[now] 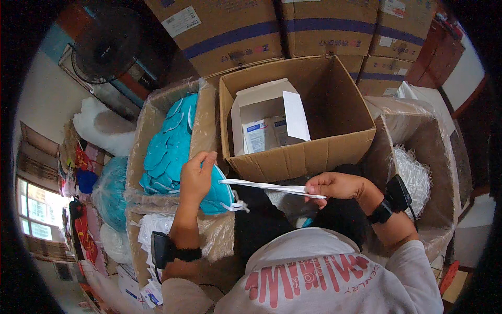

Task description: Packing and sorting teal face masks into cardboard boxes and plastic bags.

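Observation:
A turquoise cup-shaped face mask point(215, 196) is held up by my left hand point(195, 178), its fingers closed on the mask's upper edge. White elastic straps point(266, 186) run from the mask to my right hand point(334, 187), which pinches them between thumb and fingers. The straps are stretched taut between both hands. A small white loop hangs at the mask's lower edge. Behind my left hand, a plastic-lined carton point(208, 112) holds a heap of more turquoise masks point(170, 146).
In front stands an open carton point(298, 155) with a white box point(244, 98) containing packets point(259, 137). To the right, a lined carton point(384, 118) holds a bundle of white straps point(411, 172). Taped cartons point(329, 31) are stacked behind. A fan point(107, 44) stands far left.

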`<state>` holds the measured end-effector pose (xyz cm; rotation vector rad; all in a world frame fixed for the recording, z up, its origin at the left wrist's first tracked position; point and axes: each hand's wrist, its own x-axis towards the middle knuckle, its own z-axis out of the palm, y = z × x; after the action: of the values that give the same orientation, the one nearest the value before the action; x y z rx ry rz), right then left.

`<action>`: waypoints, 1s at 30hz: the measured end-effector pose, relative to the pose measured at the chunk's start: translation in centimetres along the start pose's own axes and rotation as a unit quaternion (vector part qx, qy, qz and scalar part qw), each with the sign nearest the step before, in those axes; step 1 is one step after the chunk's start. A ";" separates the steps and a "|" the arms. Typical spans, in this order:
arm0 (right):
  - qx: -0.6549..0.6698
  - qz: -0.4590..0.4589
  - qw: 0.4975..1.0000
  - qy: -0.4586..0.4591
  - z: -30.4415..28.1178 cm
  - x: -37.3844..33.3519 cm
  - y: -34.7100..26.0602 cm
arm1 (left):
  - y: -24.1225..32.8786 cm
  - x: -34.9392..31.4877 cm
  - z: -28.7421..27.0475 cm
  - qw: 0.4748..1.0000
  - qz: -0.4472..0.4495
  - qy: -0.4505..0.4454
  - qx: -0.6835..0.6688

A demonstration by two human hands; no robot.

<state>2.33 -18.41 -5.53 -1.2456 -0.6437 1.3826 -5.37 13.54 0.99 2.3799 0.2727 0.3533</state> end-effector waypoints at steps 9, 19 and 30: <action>0.213 0.052 0.974 0.052 1.3 1.7 0.0 | -1.4 -0.8 -0.2 0.999 0.039 0.019 -0.010; 0.119 0.016 0.992 0.044 1.7 4.3 2.5 | 0.3 -1.3 -1.7 0.999 0.039 0.022 -0.021; -0.261 -0.056 0.954 0.138 3.1 2.5 -1.8 | -3.2 -5.2 -1.5 0.952 -0.022 -0.298 0.067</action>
<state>0.55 -14.82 -3.77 -1.7522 -0.9002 0.9432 -11.03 15.27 -1.00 2.4777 0.0664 -0.4197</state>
